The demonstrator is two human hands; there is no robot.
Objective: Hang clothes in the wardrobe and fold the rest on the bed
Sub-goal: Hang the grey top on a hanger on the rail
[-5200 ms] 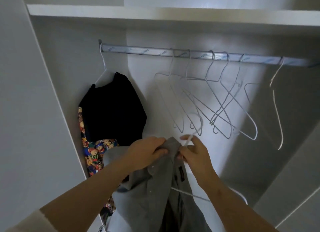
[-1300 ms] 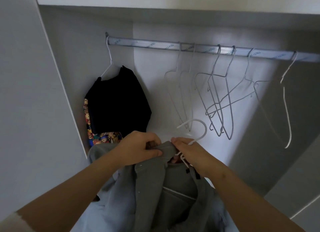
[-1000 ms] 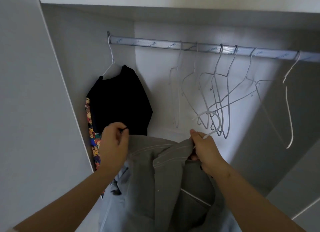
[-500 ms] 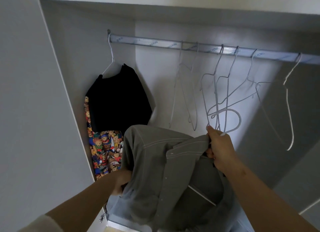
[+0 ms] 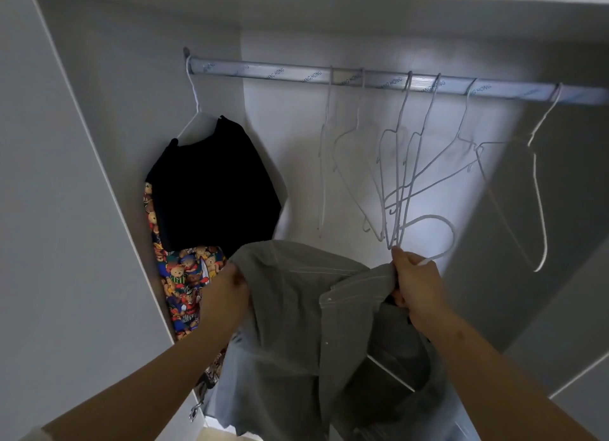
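Left hand (image 5: 227, 292) grips shirt (image 5: 296, 335) shoulder; right hand (image 5: 413, 285) clamps collar (image 5: 356, 284) and hanger (image 5: 452, 234). Next: raise hanger onto rail (image 5: 263, 74).

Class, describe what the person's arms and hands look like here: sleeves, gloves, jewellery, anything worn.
The left hand and right hand are bare: no gloves, and no rings, watch or bracelet can be seen. The left forearm and right forearm are uncovered. A pale cream sleeve edge shows at the bottom left corner, high on the left arm. No sleeve shows on the right arm.

Grey shirt (image 5: 296, 325) on white hanger (image 5: 435, 239), below rail (image 5: 296, 74).
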